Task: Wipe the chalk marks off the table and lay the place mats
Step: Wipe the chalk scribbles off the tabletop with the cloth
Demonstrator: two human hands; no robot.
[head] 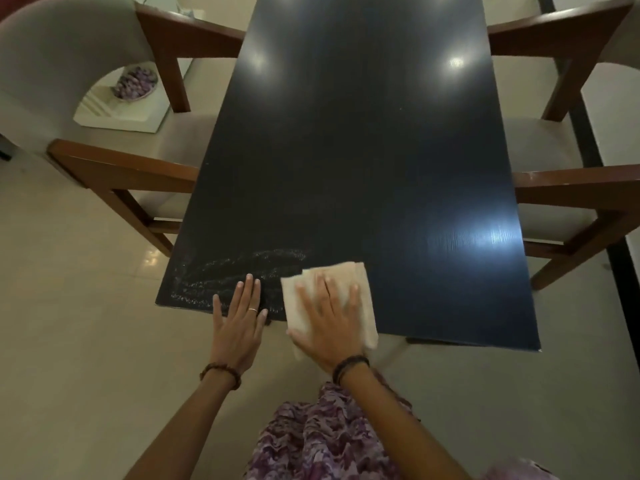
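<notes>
Right hand [329,320] lies flat, fingers straight and spread, palm down on a folded beige cloth [360,299], pressing it onto the near edge of the dark table [346,150]; no curl round the cloth, just a flat press. Cloth sticks out beyond the fingertips and to the right of the hand, and its near end hangs a little over the table edge under the wrist. Left hand [239,323] just to the left of the cloth, also flat and open, fingertips on the tabletop, palm past the near edge, holding nothing; thin ring on one finger. Beaded bracelets on both wrists. Chalk marks [235,275]: faint whitish streaks starting at the cloth's left edge and running away from it to the left, under and beyond the left fingertips, out to the near left corner of the table. Tabletop right of the cloth and ahead of it is dark and glossy with light glare spots. Wooden-armed chair [104,161] with pale seat far left of the hands, another chair [568,188] far right, both tucked against the table's long sides. Purple patterned garment [329,438] below, between the forearms. Pale tiled floor [69,306] around.
</notes>
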